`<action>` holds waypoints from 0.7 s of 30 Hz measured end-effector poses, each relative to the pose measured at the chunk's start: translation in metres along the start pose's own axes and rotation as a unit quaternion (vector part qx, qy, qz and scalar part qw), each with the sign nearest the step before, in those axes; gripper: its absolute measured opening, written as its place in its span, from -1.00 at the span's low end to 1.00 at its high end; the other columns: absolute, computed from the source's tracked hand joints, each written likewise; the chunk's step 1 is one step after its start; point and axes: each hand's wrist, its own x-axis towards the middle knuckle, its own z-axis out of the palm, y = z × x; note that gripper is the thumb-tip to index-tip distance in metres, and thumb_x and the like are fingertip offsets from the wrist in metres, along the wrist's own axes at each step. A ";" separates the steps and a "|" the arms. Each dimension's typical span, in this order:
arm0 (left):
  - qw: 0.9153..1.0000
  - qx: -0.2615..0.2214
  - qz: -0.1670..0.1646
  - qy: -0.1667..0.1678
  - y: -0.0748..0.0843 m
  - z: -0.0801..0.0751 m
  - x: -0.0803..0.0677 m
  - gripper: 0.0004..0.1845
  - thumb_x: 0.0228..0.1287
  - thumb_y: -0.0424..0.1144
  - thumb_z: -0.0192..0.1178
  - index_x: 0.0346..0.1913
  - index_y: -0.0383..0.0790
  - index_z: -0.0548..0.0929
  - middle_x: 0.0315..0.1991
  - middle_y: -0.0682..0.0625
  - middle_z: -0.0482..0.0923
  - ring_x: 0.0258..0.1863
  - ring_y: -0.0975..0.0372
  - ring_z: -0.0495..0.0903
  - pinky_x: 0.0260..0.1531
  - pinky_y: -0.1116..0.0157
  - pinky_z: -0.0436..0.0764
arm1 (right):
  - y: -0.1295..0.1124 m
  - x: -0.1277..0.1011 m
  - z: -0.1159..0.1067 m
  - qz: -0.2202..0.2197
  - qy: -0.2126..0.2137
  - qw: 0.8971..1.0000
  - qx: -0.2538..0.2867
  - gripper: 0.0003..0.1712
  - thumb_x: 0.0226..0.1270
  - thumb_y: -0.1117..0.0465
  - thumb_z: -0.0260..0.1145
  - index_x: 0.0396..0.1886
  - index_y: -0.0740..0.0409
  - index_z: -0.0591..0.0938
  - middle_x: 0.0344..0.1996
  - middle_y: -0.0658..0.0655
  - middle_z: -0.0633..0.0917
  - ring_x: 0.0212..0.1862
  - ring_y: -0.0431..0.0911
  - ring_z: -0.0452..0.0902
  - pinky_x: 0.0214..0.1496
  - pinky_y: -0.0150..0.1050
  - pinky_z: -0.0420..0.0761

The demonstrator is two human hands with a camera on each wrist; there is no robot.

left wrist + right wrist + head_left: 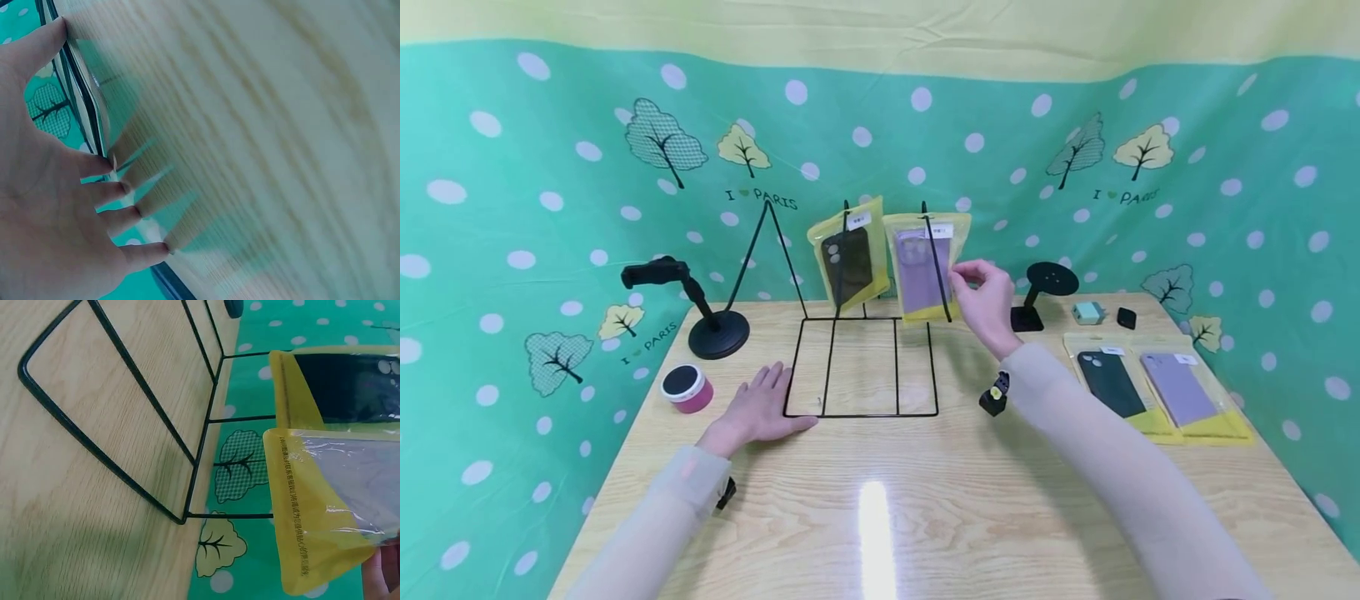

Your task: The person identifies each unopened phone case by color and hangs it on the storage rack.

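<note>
Left hand (765, 410) lies flat, fingers straight, on the bench (880, 508) at lower left by the wire rack (861, 367), so keep steadying there while the right hand (987, 300) pinches the purple case packet (925, 267) mid-frame, apparently on its hook, and guides it gently.

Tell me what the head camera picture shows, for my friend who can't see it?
A person's right hand pinches a yellow packet holding a purple phone case hanging on a black wire rack, beside a hanging black case packet. The left hand rests flat on the wooden table by the rack's base.
</note>
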 end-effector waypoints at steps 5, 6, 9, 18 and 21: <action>1.000 -0.004 0.004 -0.005 0.001 -0.001 0.001 0.23 0.01 0.55 -0.01 0.46 -0.42 0.03 0.45 -0.35 -0.09 0.40 -0.22 -0.08 0.19 -0.30 0.03 | 0.005 0.007 0.003 0.007 -0.005 1.000 -0.014 -0.87 0.29 0.21 0.34 -0.22 0.14 0.71 -0.30 0.02 0.70 -0.22 -0.17 0.59 -0.15 -0.26 0.54; 1.000 -0.003 0.003 -0.007 0.001 -0.001 0.001 0.24 0.01 0.55 -0.01 0.46 -0.42 0.03 0.46 -0.35 -0.09 0.40 -0.21 -0.08 0.19 -0.30 0.03 | 0.006 0.008 0.004 0.009 -0.007 1.000 -0.017 -0.87 0.29 0.20 0.34 -0.22 0.13 0.71 -0.29 0.02 0.70 -0.21 -0.18 0.59 -0.15 -0.26 0.54; 1.000 -0.003 0.001 -0.008 0.001 -0.001 0.001 0.23 0.01 0.55 0.01 0.46 -0.41 0.02 0.46 -0.35 -0.09 0.40 -0.21 -0.08 0.19 -0.29 0.03 | 0.007 0.010 0.005 0.012 -0.014 0.999 -0.027 -0.86 0.30 0.19 0.33 -0.20 0.11 0.70 -0.28 0.01 0.70 -0.20 -0.19 0.59 -0.16 -0.27 0.54; 1.000 -0.001 0.001 0.001 0.001 -0.001 0.000 0.21 0.03 0.51 0.04 0.46 -0.41 0.04 0.45 -0.35 -0.06 0.39 -0.22 -0.05 0.18 -0.30 0.06 | 0.014 0.008 0.003 0.005 -0.022 0.999 -0.034 -0.70 0.27 0.02 0.36 -0.14 0.11 0.67 -0.23 -0.01 0.67 -0.17 -0.20 0.56 -0.11 -0.30 0.53; 1.000 0.001 0.001 0.004 0.002 -0.002 0.001 0.20 0.04 0.50 0.05 0.46 -0.43 0.04 0.44 -0.36 -0.05 0.39 -0.22 -0.05 0.17 -0.30 0.07 | 0.018 0.005 -0.002 0.004 -0.021 0.999 -0.035 -0.62 0.26 -0.09 0.33 -0.13 0.08 0.66 -0.23 -0.02 0.67 -0.16 -0.20 0.54 -0.07 -0.25 0.48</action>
